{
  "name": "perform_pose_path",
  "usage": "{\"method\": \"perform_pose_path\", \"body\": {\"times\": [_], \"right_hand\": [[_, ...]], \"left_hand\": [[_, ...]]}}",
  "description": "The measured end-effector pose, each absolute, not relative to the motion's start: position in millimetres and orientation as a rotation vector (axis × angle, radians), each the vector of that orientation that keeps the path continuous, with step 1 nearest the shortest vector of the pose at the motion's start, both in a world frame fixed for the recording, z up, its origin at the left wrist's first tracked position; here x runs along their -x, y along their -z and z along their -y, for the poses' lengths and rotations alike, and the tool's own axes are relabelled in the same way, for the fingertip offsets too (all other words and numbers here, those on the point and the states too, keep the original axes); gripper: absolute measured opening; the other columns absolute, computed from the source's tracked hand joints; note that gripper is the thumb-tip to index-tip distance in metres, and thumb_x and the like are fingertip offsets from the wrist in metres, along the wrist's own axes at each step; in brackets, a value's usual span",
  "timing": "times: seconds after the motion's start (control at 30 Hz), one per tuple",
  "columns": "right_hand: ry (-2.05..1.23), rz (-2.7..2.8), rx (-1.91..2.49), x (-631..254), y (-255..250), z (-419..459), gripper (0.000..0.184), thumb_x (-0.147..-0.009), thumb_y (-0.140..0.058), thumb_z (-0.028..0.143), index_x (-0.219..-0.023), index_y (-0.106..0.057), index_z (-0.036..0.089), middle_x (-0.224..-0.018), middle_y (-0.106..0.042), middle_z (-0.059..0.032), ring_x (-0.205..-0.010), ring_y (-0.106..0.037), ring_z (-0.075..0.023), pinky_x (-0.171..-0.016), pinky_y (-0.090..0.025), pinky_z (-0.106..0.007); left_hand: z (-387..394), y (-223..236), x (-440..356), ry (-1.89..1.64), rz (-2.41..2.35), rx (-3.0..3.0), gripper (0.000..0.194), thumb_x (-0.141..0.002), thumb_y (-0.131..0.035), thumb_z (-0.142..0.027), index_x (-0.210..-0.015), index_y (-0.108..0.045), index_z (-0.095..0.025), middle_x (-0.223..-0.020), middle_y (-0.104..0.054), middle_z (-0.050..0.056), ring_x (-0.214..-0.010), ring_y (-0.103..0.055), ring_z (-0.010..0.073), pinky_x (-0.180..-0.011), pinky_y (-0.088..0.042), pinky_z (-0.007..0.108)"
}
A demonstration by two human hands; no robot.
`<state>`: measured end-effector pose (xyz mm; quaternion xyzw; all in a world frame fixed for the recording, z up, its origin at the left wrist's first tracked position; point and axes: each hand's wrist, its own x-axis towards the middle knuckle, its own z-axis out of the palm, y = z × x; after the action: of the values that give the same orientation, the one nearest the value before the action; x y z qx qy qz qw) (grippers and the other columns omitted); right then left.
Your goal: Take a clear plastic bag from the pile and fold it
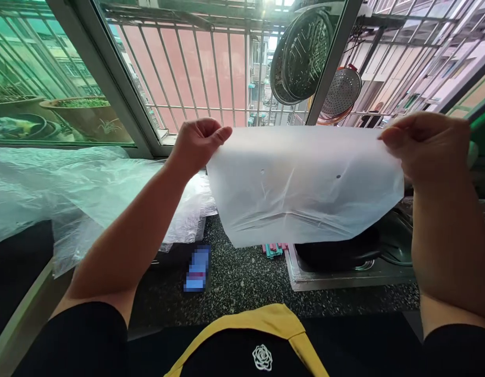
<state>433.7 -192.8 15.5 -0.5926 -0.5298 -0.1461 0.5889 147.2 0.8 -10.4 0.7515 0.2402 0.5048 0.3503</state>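
Head cam shows the left hand [197, 144] and right hand [427, 149] each pinching a top corner of a thin plastic bag [305, 188], held up over the counter [242, 277]; looks light, floppy, slippery; grip the edges.

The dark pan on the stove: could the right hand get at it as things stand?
Probably not at once. The right hand is pinching a corner of the white plastic sheet, which the left hand holds at the other corner, and the sheet hangs in front of the pan. Freed, it looks close.
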Motion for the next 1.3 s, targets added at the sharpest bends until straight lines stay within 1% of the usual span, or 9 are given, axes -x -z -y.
{"method": "perform_pose_path", "body": {"times": [0.17, 0.33, 0.5, 0.57, 0.63, 0.73, 0.8, 0.97, 1.3], "right_hand": [[-0.007, 1.195, 1.458, -433, -14, 189, 0.034, -0.058, -0.080, 0.043, -0.060, -0.063, 0.014, -0.046, -0.049, 0.0059, -0.041, -0.038, -0.0023, -0.041, -0.025, -0.023], [-0.232, 1.153, 1.474, -429, -16, 180, 0.021, -0.072, -0.071, 0.023, -0.056, -0.059, 0.015, -0.040, -0.043, 0.0075, -0.035, -0.033, -0.0025, -0.041, -0.021, -0.023], [-0.371, 1.226, 1.500, -409, -11, 166, 0.019, -0.078, -0.059, 0.011, -0.059, -0.058, 0.014, -0.043, -0.043, 0.0071, -0.039, -0.033, -0.0031, -0.043, -0.021, -0.023], [-0.430, 1.316, 1.524, -395, -6, 157, 0.018, -0.078, -0.060, 0.014, -0.060, -0.058, 0.014, -0.046, -0.043, 0.0067, -0.041, -0.033, -0.0034, -0.044, -0.022, -0.022], [-0.462, 1.455, 1.538, -378, 1, 147, 0.017, -0.077, -0.060, 0.016, -0.060, -0.056, 0.014, -0.047, -0.041, 0.0068, -0.045, -0.034, -0.0039, -0.046, -0.024, -0.022], [-0.489, 1.650, 1.606, -354, 11, 135, 0.016, -0.076, -0.060, 0.017, -0.061, -0.056, 0.013, -0.051, -0.043, 0.0054, -0.052, -0.036, -0.0055, -0.050, -0.028, -0.022], [-0.506, 1.724, 1.677, -342, 16, 129, 0.016, -0.076, -0.060, 0.019, -0.061, -0.056, 0.013, -0.053, -0.044, 0.0048, -0.054, -0.036, -0.0062, -0.051, -0.028, -0.023], [-0.568, 1.802, 1.789, -327, 19, 126, 0.017, -0.074, -0.059, 0.019, -0.058, -0.056, 0.014, -0.051, -0.042, 0.0051, -0.055, -0.035, -0.0070, -0.053, -0.028, -0.024], [-0.621, 1.819, 1.706, -327, 21, 124, 0.026, -0.082, -0.055, 0.031, -0.062, -0.055, 0.014, -0.052, -0.042, 0.0055, -0.053, -0.035, -0.0060, -0.051, -0.028, -0.022]], "left_hand": [[-16, 46, -165, -1.298, -0.639, -1.670, 0.037, -0.072, -0.069, -0.040, -0.055, -0.044, -0.019, -0.048, -0.034, -0.006, -0.040, -0.029, 0.0046, -0.040, -0.024, 0.021], [-23, 84, -170, -1.606, -0.749, -1.544, 0.039, -0.074, -0.063, -0.052, -0.062, -0.044, -0.021, -0.053, -0.034, -0.005, -0.048, -0.040, 0.0097, -0.048, -0.034, 0.025], [32, 106, -175, -2.332, -0.607, -2.006, 0.011, -0.082, -0.057, -0.032, -0.081, -0.054, -0.022, -0.072, -0.053, 0.000, -0.068, -0.051, 0.0136, -0.068, -0.044, 0.031], [66, 104, -184, -2.201, -0.146, -2.493, 0.004, -0.083, -0.057, -0.025, -0.086, -0.056, -0.024, -0.073, -0.058, -0.001, -0.071, -0.054, 0.0136, -0.070, -0.046, 0.030], [97, 95, -196, -1.815, 0.456, -2.934, 0.012, -0.085, -0.054, -0.021, -0.094, -0.059, -0.028, -0.079, -0.063, -0.003, -0.074, -0.057, 0.0111, -0.073, -0.048, 0.026], [124, 77, -214, -1.388, 0.931, -3.201, 0.024, -0.090, -0.047, -0.016, -0.108, -0.059, -0.025, -0.105, -0.068, -0.001, -0.094, -0.060, 0.0094, -0.086, -0.049, 0.023], [127, 67, -220, -1.229, 0.868, -3.299, 0.028, -0.091, -0.043, -0.012, -0.111, -0.060, -0.021, -0.112, -0.067, 0.003, -0.102, -0.059, 0.0112, -0.092, -0.048, 0.025], [116, 59, -217, -0.999, 0.747, -3.365, 0.027, -0.088, -0.043, -0.007, -0.095, -0.066, -0.018, -0.094, -0.069, 0.006, -0.095, -0.062, 0.0151, -0.090, -0.048, 0.029], [117, 52, -209, -1.121, 0.759, -3.335, 0.024, -0.088, -0.046, -0.012, -0.069, -0.059, -0.019, -0.069, -0.064, 0.002, -0.074, -0.059, 0.0149, -0.070, -0.044, 0.028]]}}
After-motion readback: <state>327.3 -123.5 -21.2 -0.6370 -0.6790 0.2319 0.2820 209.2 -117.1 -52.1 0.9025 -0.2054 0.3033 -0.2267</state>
